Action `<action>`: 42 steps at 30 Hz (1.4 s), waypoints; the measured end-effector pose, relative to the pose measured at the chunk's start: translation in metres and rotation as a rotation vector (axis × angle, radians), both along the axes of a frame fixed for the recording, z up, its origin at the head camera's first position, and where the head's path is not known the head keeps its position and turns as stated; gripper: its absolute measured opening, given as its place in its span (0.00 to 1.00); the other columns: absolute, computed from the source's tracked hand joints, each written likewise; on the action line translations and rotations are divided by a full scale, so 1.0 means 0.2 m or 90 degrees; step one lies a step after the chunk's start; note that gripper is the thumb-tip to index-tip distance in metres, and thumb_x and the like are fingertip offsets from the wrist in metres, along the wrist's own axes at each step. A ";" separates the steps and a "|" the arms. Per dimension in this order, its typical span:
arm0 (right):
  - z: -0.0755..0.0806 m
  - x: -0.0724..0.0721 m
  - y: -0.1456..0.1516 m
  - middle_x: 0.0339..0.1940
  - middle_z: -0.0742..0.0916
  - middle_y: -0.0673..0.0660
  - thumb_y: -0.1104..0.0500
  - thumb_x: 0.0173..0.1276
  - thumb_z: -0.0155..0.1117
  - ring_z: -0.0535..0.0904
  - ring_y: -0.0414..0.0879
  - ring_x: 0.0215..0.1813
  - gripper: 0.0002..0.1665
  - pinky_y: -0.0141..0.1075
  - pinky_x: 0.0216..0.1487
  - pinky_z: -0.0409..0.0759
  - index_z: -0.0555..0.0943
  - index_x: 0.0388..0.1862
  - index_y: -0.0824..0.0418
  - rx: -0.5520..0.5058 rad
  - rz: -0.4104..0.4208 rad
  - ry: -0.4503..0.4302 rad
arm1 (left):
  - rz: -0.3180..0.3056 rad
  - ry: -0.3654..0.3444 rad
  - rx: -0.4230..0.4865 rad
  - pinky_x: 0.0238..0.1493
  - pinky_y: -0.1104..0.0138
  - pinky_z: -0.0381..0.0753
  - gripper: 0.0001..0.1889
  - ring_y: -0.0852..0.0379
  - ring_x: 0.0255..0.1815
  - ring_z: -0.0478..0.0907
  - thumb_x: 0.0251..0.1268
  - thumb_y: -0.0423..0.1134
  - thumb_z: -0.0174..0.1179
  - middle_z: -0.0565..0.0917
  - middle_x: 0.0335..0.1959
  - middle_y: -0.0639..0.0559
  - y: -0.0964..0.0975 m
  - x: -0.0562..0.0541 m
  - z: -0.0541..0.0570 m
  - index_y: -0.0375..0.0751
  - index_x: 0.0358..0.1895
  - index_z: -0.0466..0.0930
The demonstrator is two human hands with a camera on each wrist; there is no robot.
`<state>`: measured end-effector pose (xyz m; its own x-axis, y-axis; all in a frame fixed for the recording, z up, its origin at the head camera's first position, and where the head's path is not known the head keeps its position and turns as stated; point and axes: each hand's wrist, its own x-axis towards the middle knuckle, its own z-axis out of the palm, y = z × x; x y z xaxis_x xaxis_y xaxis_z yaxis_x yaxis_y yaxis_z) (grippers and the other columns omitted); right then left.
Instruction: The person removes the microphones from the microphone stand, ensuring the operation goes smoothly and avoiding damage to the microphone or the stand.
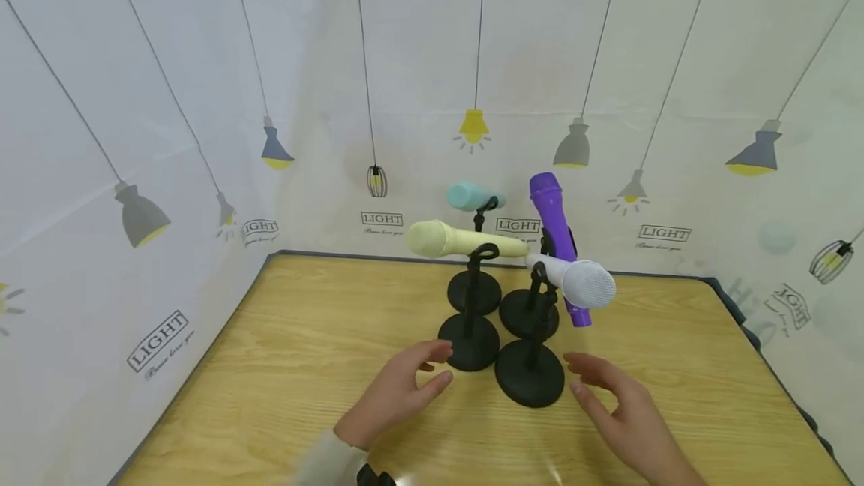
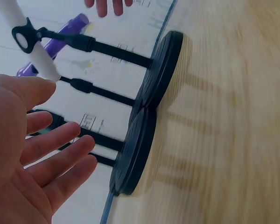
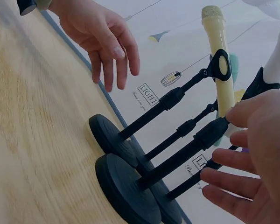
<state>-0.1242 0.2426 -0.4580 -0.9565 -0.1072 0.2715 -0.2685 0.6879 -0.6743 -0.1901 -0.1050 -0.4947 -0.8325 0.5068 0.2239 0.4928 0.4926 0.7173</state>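
Note:
Four-way clustered black desk stands hold microphones near the table's middle. A pale yellow microphone (image 1: 466, 241) lies across the front left stand (image 1: 470, 343), and a white microphone (image 1: 589, 283) sits on the front right stand (image 1: 529, 373). Behind them are a light teal microphone (image 1: 466, 196) on the back left stand (image 1: 474, 292) and a steeply tilted purple microphone (image 1: 556, 216) on the back right one (image 1: 523, 313). My left hand (image 1: 405, 392) hovers left of the front bases, fingers relaxed. On the other side, my right hand (image 1: 628, 411) is apart from the front right base, holding nothing.
The wooden table (image 1: 304, 336) ends at a white wall covering (image 1: 418, 58) printed with hanging lamps, close behind the back stands. The covering also runs along both sides. A dark band (image 1: 374, 475) circles the left wrist.

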 end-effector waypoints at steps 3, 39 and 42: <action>-0.02 -0.01 0.00 0.65 0.90 0.57 0.56 0.84 0.64 0.89 0.54 0.60 0.20 0.38 0.56 0.90 0.82 0.69 0.58 -0.036 -0.014 -0.014 | -0.016 -0.012 0.011 0.65 0.59 0.86 0.24 0.50 0.66 0.85 0.83 0.45 0.62 0.86 0.67 0.45 0.09 -0.01 0.01 0.38 0.74 0.76; -0.03 0.00 -0.09 0.60 0.92 0.56 0.57 0.84 0.64 0.84 0.25 0.56 0.15 0.26 0.54 0.85 0.85 0.64 0.59 -0.139 -0.063 0.040 | 0.026 -0.198 0.143 0.64 0.62 0.87 0.21 0.59 0.60 0.87 0.78 0.47 0.68 0.90 0.60 0.53 0.75 -0.19 -0.05 0.42 0.66 0.84; -0.02 0.00 -0.09 0.60 0.92 0.56 0.55 0.85 0.63 0.84 0.26 0.57 0.16 0.26 0.54 0.85 0.85 0.64 0.58 -0.139 -0.062 0.035 | 0.029 -0.171 0.144 0.61 0.66 0.87 0.15 0.63 0.54 0.87 0.79 0.44 0.67 0.92 0.55 0.54 0.76 -0.19 -0.06 0.42 0.60 0.88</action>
